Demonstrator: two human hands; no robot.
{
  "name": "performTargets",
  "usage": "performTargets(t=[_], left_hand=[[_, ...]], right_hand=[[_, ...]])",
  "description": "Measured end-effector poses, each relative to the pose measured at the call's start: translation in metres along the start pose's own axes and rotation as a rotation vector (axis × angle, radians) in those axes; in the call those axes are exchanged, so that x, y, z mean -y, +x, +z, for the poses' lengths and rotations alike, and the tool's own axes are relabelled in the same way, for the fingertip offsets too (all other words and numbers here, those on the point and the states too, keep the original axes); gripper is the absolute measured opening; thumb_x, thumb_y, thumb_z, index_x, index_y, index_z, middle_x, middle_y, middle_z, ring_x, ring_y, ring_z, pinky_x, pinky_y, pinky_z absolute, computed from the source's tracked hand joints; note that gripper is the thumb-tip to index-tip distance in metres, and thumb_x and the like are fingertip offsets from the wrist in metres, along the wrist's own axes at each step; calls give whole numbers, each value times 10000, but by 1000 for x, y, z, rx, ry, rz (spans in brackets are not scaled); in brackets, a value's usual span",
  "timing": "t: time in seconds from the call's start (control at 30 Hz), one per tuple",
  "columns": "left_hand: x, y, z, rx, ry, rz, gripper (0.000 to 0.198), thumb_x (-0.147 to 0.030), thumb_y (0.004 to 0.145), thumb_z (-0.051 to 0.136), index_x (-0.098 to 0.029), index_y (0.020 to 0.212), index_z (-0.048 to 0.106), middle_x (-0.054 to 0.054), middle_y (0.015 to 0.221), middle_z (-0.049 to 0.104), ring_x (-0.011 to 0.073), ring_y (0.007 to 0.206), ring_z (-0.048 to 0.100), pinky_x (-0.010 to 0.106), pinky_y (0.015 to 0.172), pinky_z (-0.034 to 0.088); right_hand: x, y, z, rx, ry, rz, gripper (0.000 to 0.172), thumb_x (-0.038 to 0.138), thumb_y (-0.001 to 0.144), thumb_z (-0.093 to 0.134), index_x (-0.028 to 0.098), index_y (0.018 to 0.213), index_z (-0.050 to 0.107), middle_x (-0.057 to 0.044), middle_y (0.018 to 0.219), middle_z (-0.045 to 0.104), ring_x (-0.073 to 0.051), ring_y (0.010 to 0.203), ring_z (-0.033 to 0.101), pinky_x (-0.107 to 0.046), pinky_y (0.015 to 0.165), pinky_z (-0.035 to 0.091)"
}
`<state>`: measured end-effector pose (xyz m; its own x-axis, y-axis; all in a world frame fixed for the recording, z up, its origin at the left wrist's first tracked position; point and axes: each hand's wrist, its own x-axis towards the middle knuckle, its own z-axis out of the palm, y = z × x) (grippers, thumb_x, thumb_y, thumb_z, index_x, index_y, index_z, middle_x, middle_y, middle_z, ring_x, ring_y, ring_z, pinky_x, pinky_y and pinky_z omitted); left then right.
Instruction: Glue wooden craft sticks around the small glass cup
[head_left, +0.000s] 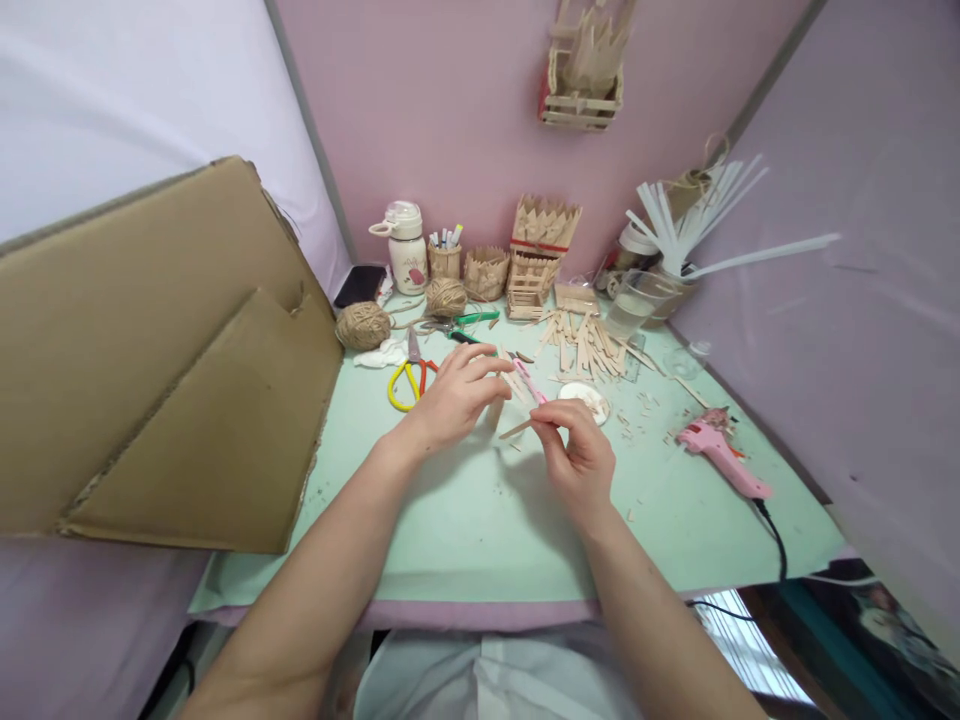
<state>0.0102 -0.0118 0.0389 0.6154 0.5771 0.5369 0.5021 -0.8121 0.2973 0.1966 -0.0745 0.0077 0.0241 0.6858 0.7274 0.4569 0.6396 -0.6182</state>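
My right hand [577, 450] hovers over the middle of the green table [465, 520], its fingers pinched on a thin wooden stick [516, 430] that points left. My left hand [454, 390] is just to the left of it, fingers curled over the table and close to a pink-handled cutter [529, 381]; I cannot make out anything held in it. A small white dish [586, 398] lies just beyond my right hand. A loose pile of wooden sticks [589, 345] lies farther back.
A large cardboard sheet [165, 360] leans over the table's left side. Yellow-handled scissors [409, 375], twine balls [364, 325], stick-built baskets [536, 255], a white bottle [406, 248] and a glass [637, 300] stand at the back. A pink glue gun [720, 455] with its cord lies right.
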Motion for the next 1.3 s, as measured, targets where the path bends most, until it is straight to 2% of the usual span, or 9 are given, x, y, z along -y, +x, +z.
performTargets(t=[0.13, 0.27, 0.43, 0.67, 1.07, 1.3], left_hand=[[-8, 1, 2, 11, 84, -16, 238, -200, 963, 458, -248, 989, 690, 27, 1063, 713, 226, 1148, 475, 474, 1063, 255], [-13, 1, 5, 8, 97, -43, 253, -221, 968, 456, -262, 991, 704, 25, 1008, 722, 230, 1094, 474, 459, 1002, 252], [-14, 1, 7, 16, 96, -43, 267, -233, 973, 443, -265, 1008, 705, 38, 990, 718, 231, 1079, 471, 446, 960, 254], [-13, 1, 8, -1, 87, -36, 277, -219, 974, 433, -252, 1000, 707, 36, 980, 719, 229, 1060, 476, 446, 951, 250], [-12, 0, 10, -3, 75, -25, 288, -197, 960, 433, -256, 1006, 712, 42, 981, 722, 234, 1075, 480, 439, 951, 264], [-13, 0, 9, 0, 77, -30, 269, -216, 964, 447, -251, 1008, 710, 42, 961, 722, 236, 1082, 485, 431, 950, 265]], right_hand=[[1, 0, 0, 36, -68, -93, 157, 124, 908, 545, 245, 935, 640, -27, 815, 682, -186, 780, 611, -374, 740, 470], [0, 0, 1, 35, -100, -144, 163, 121, 906, 547, 250, 945, 639, -28, 819, 691, -187, 772, 617, -377, 735, 474], [-5, -1, 3, 46, -127, -111, 136, 172, 920, 539, 249, 926, 650, -39, 819, 700, -195, 769, 627, -390, 738, 483], [-7, 1, 3, 46, -114, -131, 153, 134, 907, 549, 248, 932, 647, -29, 818, 703, -190, 772, 620, -377, 740, 472], [-12, 0, 4, 65, -156, -100, 130, 188, 925, 533, 247, 907, 647, -39, 813, 702, -198, 772, 620, -394, 747, 481], [-12, 0, 5, 53, -106, -128, 146, 133, 908, 553, 242, 930, 648, -33, 828, 695, -187, 783, 610, -373, 744, 472]])
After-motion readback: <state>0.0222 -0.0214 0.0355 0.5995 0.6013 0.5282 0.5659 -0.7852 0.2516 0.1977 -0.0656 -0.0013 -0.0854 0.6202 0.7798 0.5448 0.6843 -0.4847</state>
